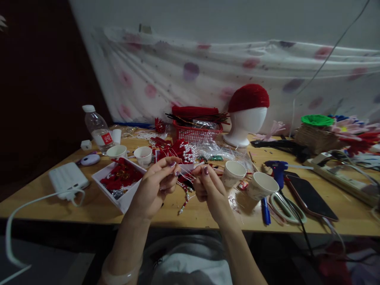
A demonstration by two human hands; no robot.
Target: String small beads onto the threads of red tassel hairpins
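Thin white threads (186,171) stretch between my two hands above the front of the table. My left hand (157,183) pinches them at their left side, thumb against fingertips. At their right side my right hand (210,189) is closed on them in a similar pinch. Below the threads hangs or lies a short strand of red and pearl-white beads (186,201); whether it is tied to them I cannot tell. Just behind my hands are a cluster of white pearl beads (189,152) and red material. Paper cups (234,172) stand close to my right hand.
A white box (124,200) of red and gold pieces lies left, beside a power bank (67,180) and water bottle (97,128). Behind are a red basket (192,132) and a foam head (247,122). Right are a glue gun (277,170), scissors (287,209) and phone (311,198).
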